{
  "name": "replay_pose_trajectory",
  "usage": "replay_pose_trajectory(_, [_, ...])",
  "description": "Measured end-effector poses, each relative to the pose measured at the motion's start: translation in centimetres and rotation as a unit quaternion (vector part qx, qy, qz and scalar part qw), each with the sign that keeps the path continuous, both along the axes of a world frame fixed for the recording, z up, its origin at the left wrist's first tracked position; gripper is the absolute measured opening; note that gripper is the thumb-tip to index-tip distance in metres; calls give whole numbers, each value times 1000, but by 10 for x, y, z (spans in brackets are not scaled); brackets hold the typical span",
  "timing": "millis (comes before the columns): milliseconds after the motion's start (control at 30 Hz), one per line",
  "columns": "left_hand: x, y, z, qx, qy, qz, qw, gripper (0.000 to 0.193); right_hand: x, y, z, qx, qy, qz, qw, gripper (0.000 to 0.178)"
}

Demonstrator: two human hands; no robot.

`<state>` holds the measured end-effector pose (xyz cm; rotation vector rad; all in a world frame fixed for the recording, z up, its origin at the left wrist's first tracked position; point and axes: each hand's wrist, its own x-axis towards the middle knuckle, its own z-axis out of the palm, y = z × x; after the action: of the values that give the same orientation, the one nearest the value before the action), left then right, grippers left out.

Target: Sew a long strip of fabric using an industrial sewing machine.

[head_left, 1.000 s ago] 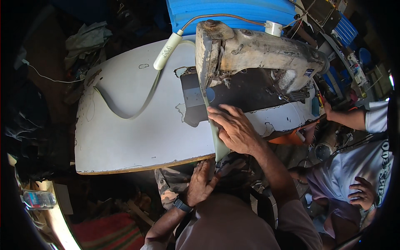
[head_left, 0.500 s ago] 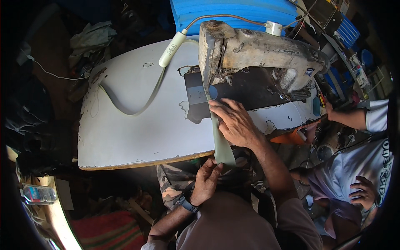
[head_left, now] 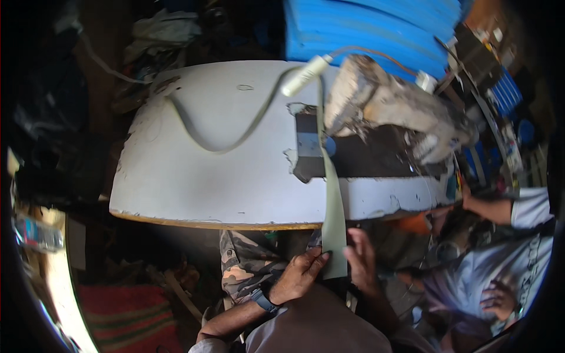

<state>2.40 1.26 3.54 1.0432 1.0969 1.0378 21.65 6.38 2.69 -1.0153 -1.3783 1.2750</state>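
A pale green fabric strip (head_left: 335, 217) hangs from the head of a worn sewing machine (head_left: 400, 106) over the table's front edge towards my lap. My left hand (head_left: 301, 275), with a watch on its wrist, pinches the strip's left side near its lower end. My right hand (head_left: 361, 262) is blurred beside the strip's right edge, fingers stretched upward; whether its thumb touches the cloth is unclear. Behind the machine head the strip continues as a narrow, seemingly folded band (head_left: 254, 130), curving across the white table (head_left: 223, 182). The needle area is blurred.
A white stick-shaped lamp (head_left: 306, 75) on a bendable neck hangs over the table. Blue stacked material (head_left: 371, 32) stands behind. On the right, another person's arm (head_left: 491, 207) reaches the table's end. A plastic bottle (head_left: 40, 234) lies at far left.
My right hand has left the strip beside the machine and come down to its lower end. My left hand still holds the strip, now lower. The head view has shifted.
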Motion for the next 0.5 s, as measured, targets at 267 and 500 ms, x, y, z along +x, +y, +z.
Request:
replay_pose_trajectory(267, [-26, 9, 8, -75, -69, 33, 994, 53, -15, -9, 49, 355, -319, -38, 878, 16])
replay_pose_trajectory(500, [-8, 16, 14, -86, -297, 25, 951, 57, -18, -21, 59, 461, -351, 46, 813, 29])
